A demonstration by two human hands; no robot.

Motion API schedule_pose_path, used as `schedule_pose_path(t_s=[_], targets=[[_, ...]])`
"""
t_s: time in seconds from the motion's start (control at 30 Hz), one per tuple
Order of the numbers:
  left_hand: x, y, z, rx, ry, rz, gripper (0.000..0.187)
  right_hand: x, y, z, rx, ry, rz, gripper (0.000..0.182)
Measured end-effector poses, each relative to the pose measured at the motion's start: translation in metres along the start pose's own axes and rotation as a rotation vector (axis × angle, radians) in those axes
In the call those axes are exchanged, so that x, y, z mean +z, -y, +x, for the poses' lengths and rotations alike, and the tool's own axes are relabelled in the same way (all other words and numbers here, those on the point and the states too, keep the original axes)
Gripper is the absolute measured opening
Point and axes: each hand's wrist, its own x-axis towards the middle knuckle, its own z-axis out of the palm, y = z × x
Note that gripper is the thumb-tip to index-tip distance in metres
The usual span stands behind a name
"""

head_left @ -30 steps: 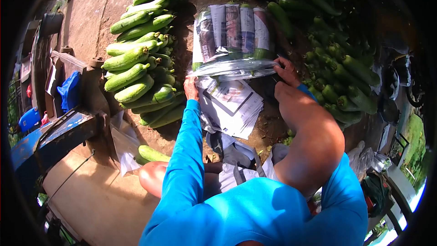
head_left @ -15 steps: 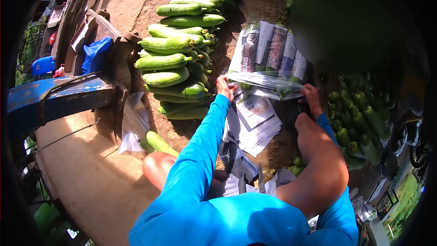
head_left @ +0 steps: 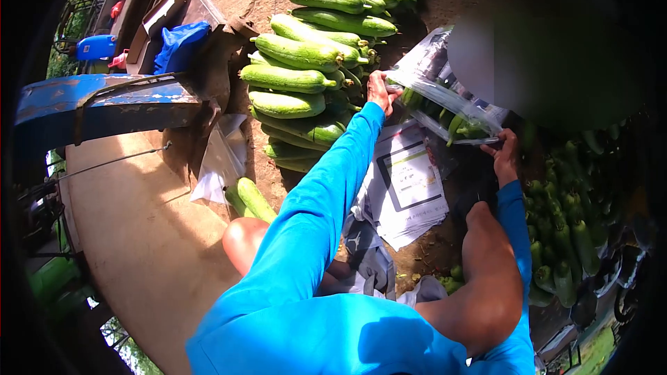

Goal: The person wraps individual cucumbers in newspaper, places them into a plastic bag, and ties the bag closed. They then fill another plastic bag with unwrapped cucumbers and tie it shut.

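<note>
A clear plastic bag (head_left: 451, 101) holds several newspaper-wrapped green gourds, their bare ends showing at its mouth. My left hand (head_left: 382, 92) is closed on the left edge of the bag's mouth, beside the stacked gourds. My right hand (head_left: 506, 151) grips the right edge, with the plastic stretched between both hands. The far part of the bag is hidden by a dark blur at the upper right. Just below the bag lies a pile of printed paper sheets (head_left: 410, 187) on the ground.
Long green gourds (head_left: 299, 52) are stacked left of the bag; more gourds (head_left: 563, 236) lie at the right. Two gourds (head_left: 253, 198) rest near my knee beside plastic sheeting (head_left: 221, 160). A blue metal beam (head_left: 104, 111) juts in from the left.
The view has turned, so the scene appears rotated. The bag is now slanted, its left side higher than its right, and its mouth shows more of the gourd ends. Both hands still hold it.
</note>
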Motion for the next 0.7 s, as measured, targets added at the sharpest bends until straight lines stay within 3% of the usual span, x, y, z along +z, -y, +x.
schedule_pose_path(t_s=[0.03, 0.07, 0.13, 0.17, 0.2, 0.27, 0.4, 0.47, 0.53, 0.6, 0.7], targets=[[0.000, 0.011, 0.009, 0.183, -0.039, 0.135, 0.032, -0.005, 0.002, 0.005, 0.052, -0.035, 0.022, 0.041], [-0.001, 0.016, 0.021, 0.213, -0.049, 0.154, 0.034, -0.007, 0.002, 0.010, 0.104, -0.068, 0.042, 0.041], [-0.020, -0.003, 0.006, 0.617, 0.315, 0.977, 0.035, -0.006, -0.006, 0.006, 0.135, -0.076, 0.063, 0.041], [-0.007, -0.004, 0.002, 0.140, 0.132, 0.640, 0.040, -0.011, -0.006, 0.002, 0.153, -0.113, 0.090, 0.041], [-0.021, 0.012, 0.002, 0.401, 0.102, 0.839, 0.049, -0.010, 0.005, -0.005, 0.150, -0.105, 0.080, 0.041], [-0.022, 0.008, -0.054, 0.619, 0.063, 1.081, 0.053, 0.000, 0.031, -0.022, 0.192, 0.117, -0.157, 0.042], [-0.064, 0.019, -0.144, 0.762, 0.321, 1.174, 0.047, -0.010, 0.070, -0.017, 0.436, 0.305, -0.632, 0.035], [-0.092, 0.012, -0.187, 0.452, 0.535, 1.304, 0.043, 0.002, 0.108, -0.029, 0.419, 0.325, -0.756, 0.032], [-0.122, 0.009, -0.209, 0.360, 0.845, 1.316, 0.035, 0.010, 0.138, -0.035, 0.424, 0.497, -0.895, 0.034], [-0.138, -0.007, -0.233, 0.195, 0.926, 1.535, 0.033, 0.030, 0.170, -0.042, 0.380, 0.549, -0.996, 0.034], [-0.160, -0.028, -0.269, 0.328, 0.877, 1.558, 0.031, 0.067, 0.207, -0.052, 0.078, 0.729, -1.294, 0.035]])
